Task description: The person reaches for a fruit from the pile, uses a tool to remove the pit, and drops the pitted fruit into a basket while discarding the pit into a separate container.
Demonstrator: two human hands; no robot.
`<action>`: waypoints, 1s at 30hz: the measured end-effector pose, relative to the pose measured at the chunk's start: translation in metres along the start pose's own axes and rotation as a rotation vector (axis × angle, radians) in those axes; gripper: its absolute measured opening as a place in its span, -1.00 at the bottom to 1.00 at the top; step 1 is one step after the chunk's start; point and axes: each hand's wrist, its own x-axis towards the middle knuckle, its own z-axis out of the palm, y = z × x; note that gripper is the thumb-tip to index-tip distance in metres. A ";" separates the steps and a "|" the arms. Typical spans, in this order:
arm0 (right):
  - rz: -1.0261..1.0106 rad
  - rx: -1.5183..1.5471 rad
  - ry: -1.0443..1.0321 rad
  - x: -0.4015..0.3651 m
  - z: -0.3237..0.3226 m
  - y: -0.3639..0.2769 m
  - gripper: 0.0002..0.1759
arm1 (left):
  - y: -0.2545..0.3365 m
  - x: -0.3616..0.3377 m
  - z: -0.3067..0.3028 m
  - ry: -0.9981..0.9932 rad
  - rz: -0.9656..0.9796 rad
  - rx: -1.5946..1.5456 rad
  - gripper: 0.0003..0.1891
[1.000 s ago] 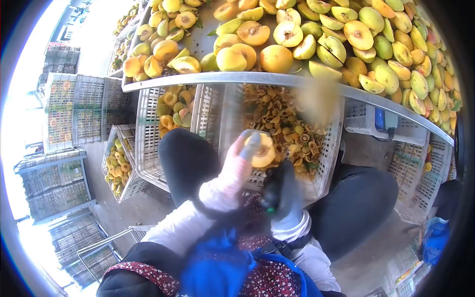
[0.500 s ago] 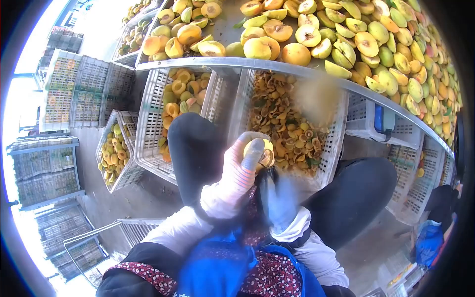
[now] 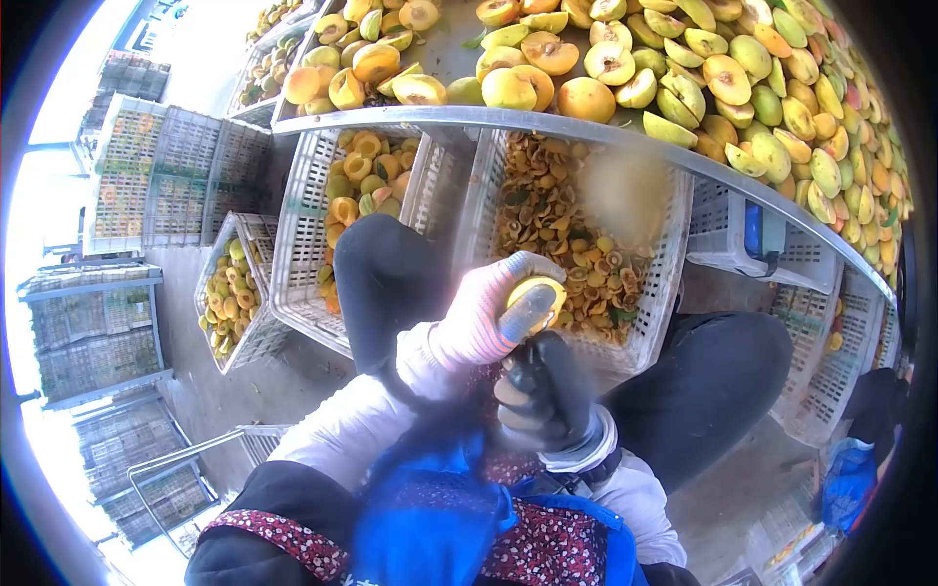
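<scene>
In a pale striped glove with grey fingertips, my left hand (image 3: 493, 303) is closed around a yellow peach half (image 3: 544, 298), its thumb across the fruit. My right hand (image 3: 549, 391), in a dark glove, is curled just below and touches or nearly touches the fruit's lower edge; what its fingers hold is hidden. Under both hands, between the knees, stands a white crate (image 3: 672, 283) of small fruit scraps (image 3: 547, 225). A metal-edged table (image 3: 547, 122) beyond it bears many halved peaches (image 3: 772, 156).
Left of the scraps is a crate (image 3: 293, 234) of peach halves. A smaller crate (image 3: 266, 293) of fruit stands farther left, near stacked crates (image 3: 176, 176). More crates (image 3: 811, 332) are under the table at right. Part of another person (image 3: 850, 469) shows at lower right.
My left hand has moved slightly right with the fruit and turned it. My right hand, blurred and stretched before, is now curled beneath the fruit. The view has shifted slightly.
</scene>
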 end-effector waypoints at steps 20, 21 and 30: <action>-0.199 -0.273 0.328 0.007 -0.005 -0.015 -0.50 | 0.008 -0.022 -0.204 0.616 -0.177 1.677 -0.66; -0.206 -0.341 0.437 0.010 -0.001 -0.015 -0.49 | 0.017 -0.007 -0.201 0.635 -0.119 1.509 -0.64; -0.471 -0.577 0.872 0.026 0.017 -0.015 -0.57 | 0.038 0.178 -0.201 0.071 -0.099 1.473 -0.58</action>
